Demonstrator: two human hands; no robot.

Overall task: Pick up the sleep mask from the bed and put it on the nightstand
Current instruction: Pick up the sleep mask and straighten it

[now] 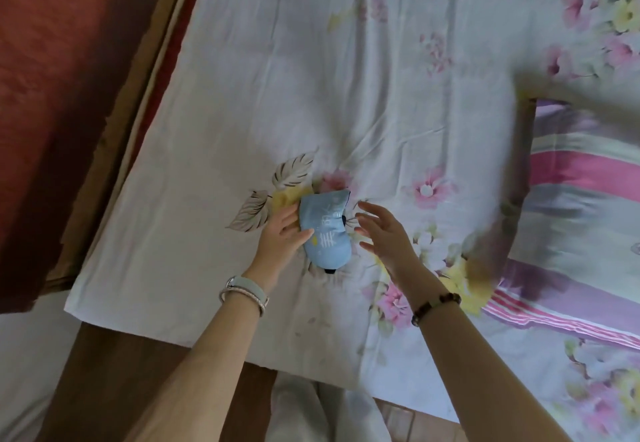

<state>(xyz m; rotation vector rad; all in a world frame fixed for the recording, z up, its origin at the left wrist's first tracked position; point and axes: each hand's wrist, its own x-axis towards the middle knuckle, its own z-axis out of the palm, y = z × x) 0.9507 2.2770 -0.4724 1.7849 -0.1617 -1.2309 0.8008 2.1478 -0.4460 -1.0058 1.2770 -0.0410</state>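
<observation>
Across the bed, the blue sleep mask lies on the floral sheet. Your left hand pinches its edge, thumb on top. Your right hand hovers beside it, grip spread. Tighten the pinch, then lift straight up.

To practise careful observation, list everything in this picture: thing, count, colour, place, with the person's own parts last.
sleep mask: one, light blue, on the sheet, centre
sheet: one, white with pink and yellow flowers, covering the bed
striped bedding: one, pink, purple and pale, right edge
bed frame: one, brown, lower left
watch: one, grey band, left wrist
bead bracelet: one, dark brown, right wrist
left hand: one, gripping the mask's left edge, thumb on top
right hand: one, fingers spread, just right of the mask
</observation>
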